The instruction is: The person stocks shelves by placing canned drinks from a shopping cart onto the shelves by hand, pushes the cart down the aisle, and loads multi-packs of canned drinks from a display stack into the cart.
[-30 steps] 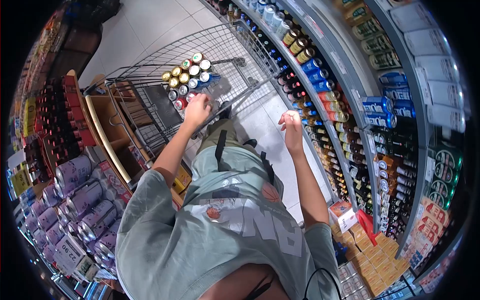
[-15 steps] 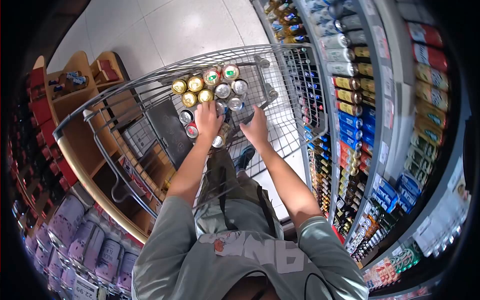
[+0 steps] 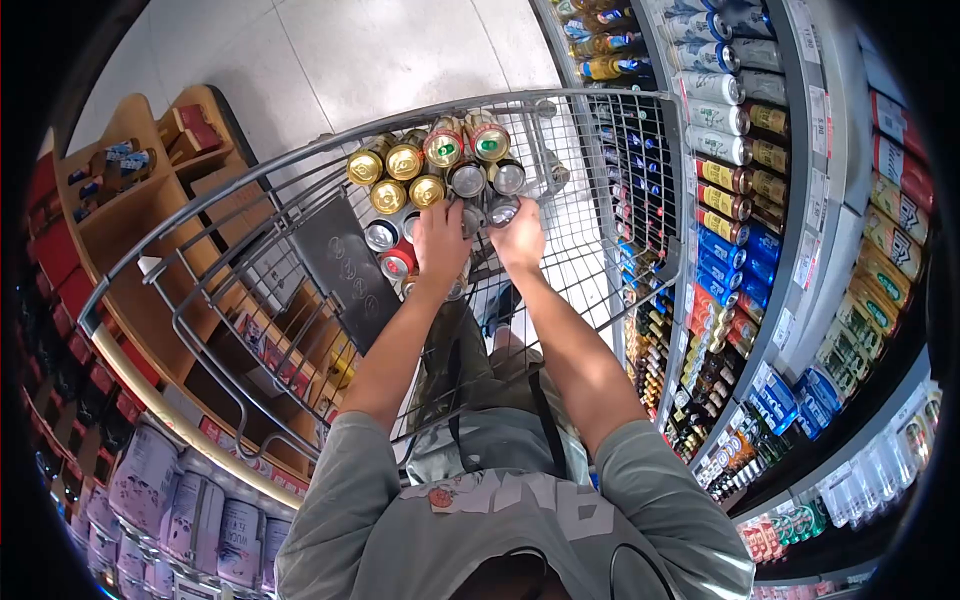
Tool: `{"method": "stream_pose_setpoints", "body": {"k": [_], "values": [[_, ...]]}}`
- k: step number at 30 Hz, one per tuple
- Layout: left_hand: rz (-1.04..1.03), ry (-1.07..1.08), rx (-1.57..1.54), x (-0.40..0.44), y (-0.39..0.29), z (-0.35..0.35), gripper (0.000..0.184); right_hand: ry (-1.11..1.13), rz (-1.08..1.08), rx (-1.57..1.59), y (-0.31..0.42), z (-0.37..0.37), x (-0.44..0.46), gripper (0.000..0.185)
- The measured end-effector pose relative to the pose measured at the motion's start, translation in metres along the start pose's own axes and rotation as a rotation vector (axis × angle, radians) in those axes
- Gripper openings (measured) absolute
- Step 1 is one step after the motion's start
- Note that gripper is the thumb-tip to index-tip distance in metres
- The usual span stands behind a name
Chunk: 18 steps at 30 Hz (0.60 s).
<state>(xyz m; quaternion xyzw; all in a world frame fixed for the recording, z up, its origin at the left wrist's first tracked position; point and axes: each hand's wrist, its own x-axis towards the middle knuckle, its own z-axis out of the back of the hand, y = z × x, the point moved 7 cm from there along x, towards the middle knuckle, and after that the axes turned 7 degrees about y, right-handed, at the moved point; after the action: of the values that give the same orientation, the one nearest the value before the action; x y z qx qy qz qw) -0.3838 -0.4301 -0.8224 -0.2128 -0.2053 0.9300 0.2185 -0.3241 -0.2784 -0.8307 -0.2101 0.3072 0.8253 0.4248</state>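
Inside a wire shopping cart [image 3: 620, 170], gold-topped cans [image 3: 405, 161], cans with green-marked tops [image 3: 443, 147] and silver-topped cans [image 3: 508, 178] stand packed together. My left hand [image 3: 442, 243] is on the near part of the group, its fingers bent over cans there; what they grip is hidden. A red can [image 3: 398, 261] stands just left of it. My right hand [image 3: 518, 234] is wrapped round a silver-topped can [image 3: 502, 211] at the group's near right edge. The two hands are close together but apart.
Shelves of cans and bottles [image 3: 722, 175] run along the right side. On the left stand a wooden display rack [image 3: 125, 225] and stacked purple cans [image 3: 193, 515]. A dark panel [image 3: 345, 262] lies inside the cart's left part. Pale floor tiles [image 3: 370, 55] show beyond the cart.
My right hand has moved in from the right and closed round a can. My left hand stays over the near cans. The view has shifted, with the cans appearing slightly further right.
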Motion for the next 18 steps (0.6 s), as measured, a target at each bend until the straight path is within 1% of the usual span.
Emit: {"method": "stream_pose_setpoints", "body": {"k": [1,2,4,5,7,8,10,11,12,14,15,16,18], "values": [[-0.070,-0.030,-0.001,-0.002,-0.004,0.001,0.071,0.051,-0.046,0.000,-0.003,0.007,-0.004,0.075],[-0.075,-0.039,0.001,-0.003,-0.004,0.002,0.071,0.099,-0.091,0.000,-0.006,0.015,-0.008,0.074],[-0.148,0.003,0.003,-0.007,-0.012,0.004,0.071,0.049,-0.041,0.042,-0.022,0.028,-0.017,0.073],[-0.157,-0.014,0.004,-0.008,-0.014,0.004,0.071,0.031,0.010,0.118,-0.030,0.035,-0.021,0.073],[-0.205,0.042,0.017,-0.013,-0.020,-0.003,0.069,-0.011,0.080,0.260,-0.048,0.050,-0.030,0.074],[-0.220,0.034,0.020,-0.018,-0.025,-0.002,0.069,-0.026,0.083,0.268,-0.060,0.061,-0.037,0.074],[-0.266,0.051,0.091,-0.026,-0.040,0.000,0.066,0.065,0.000,0.436,-0.072,0.088,-0.058,0.076],[-0.272,0.051,0.093,-0.032,-0.048,0.000,0.066,0.031,0.084,0.487,-0.075,0.104,-0.069,0.076],[-0.305,0.040,0.105,-0.038,-0.058,0.004,0.066,0.001,0.088,0.508,-0.090,0.113,-0.077,0.076],[-0.320,0.030,0.029,-0.047,-0.077,0.015,0.067,-0.057,0.276,0.697,-0.117,0.130,-0.090,0.079],[-0.311,0.059,0.026,-0.050,-0.084,0.014,0.066,-0.013,0.219,0.830,-0.122,0.149,-0.107,0.078],[-0.317,0.084,0.036,-0.056,-0.094,0.018,0.066,-0.002,0.212,0.845,-0.124,0.174,-0.128,0.079],[-0.352,0.078,-0.029,-0.070,-0.120,0.031,0.067,-0.085,0.259,0.834,-0.146,0.211,-0.162,0.077]]}}
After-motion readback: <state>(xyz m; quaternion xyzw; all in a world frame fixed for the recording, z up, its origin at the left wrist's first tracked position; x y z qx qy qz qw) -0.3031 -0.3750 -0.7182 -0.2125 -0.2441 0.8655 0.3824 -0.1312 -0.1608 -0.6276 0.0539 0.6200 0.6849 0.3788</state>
